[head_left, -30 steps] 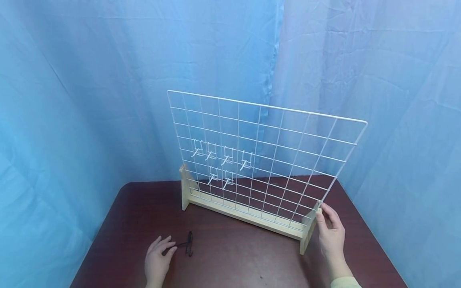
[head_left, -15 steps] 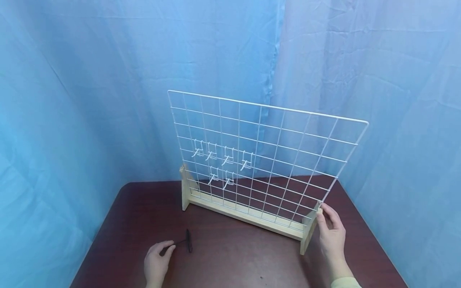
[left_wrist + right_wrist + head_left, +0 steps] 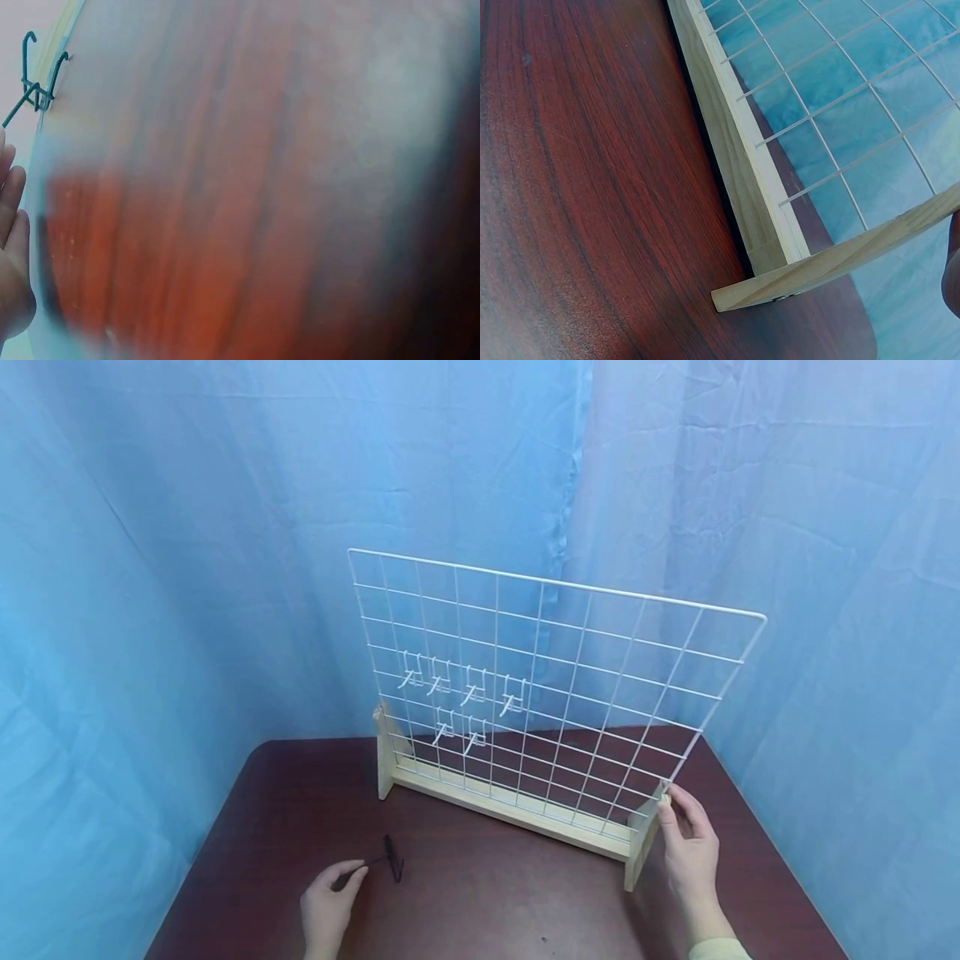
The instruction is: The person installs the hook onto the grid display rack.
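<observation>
My left hand (image 3: pixel 328 902) pinches the stem of a black wire hook (image 3: pixel 393 858) above the front left of the table. In the left wrist view the hook (image 3: pixel 36 94) shows two bent prongs. My right hand (image 3: pixel 690 847) grips the top of the right wooden end piece (image 3: pixel 643 843), thumb in front, beside the edge of a white wire grid panel (image 3: pixel 577 672). The panel stands tilted in a pale wooden base (image 3: pixel 517 808). Several white hooks (image 3: pixel 472 693) hang on its left half in two rows. Only a bit of my right hand shows in the right wrist view.
The dark red wooden table (image 3: pixel 300 802) has a left end piece (image 3: pixel 385 756) of the stand upon it. Blue curtains (image 3: pixel 225 543) hang close behind the table and along both sides. A tiny dark speck (image 3: pixel 543 938) lies near the front edge.
The black hook has turned in my left fingers and its head has shifted slightly up and left. My right hand and the grid panel hold nearly the same place.
</observation>
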### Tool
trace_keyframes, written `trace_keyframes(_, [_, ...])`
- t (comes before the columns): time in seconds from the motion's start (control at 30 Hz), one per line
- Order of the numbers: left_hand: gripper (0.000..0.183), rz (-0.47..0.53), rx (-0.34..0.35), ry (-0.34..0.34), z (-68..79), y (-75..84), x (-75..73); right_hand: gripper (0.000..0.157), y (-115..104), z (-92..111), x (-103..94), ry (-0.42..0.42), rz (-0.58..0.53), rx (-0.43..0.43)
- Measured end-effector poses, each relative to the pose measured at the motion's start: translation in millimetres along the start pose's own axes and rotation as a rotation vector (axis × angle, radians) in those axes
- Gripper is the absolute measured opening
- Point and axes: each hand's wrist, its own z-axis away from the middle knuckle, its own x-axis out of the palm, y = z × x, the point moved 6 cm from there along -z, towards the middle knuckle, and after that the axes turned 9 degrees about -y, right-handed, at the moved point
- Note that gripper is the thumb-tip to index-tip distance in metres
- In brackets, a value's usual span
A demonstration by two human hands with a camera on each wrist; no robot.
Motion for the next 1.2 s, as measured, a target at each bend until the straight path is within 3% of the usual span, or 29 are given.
trace_keyframes(0.23, [0.012,0.008,-0.003,0.02,-0.5,7.9,-0.2,0.034,0.3,0.2,0.3,-0.004,-0.012,0.002])
trace_keyframes(0.6, [0.012,0.0,0.055,0.068,-0.7,19.2,-5.1,0.035,-5.8,1.6,1.0,-0.004,-0.024,0.032])
trace_keyframes(0.9, [0.011,0.144,0.099,0.064,-0.8,28.4,-3.5,0.035,-1.0,0.8,0.0,0.002,-0.037,0.023])
trace_keyframes(1.03, [0.01,0.181,0.069,0.064,-1.5,31.9,-1.6,0.034,-0.3,0.6,0.0,-0.002,-0.038,-0.002])
trace_keyframes(1.2, [0.009,0.183,0.011,0.069,-2.7,39.1,2.2,0.033,-20.6,3.8,5.2,-0.014,-0.045,-0.006])
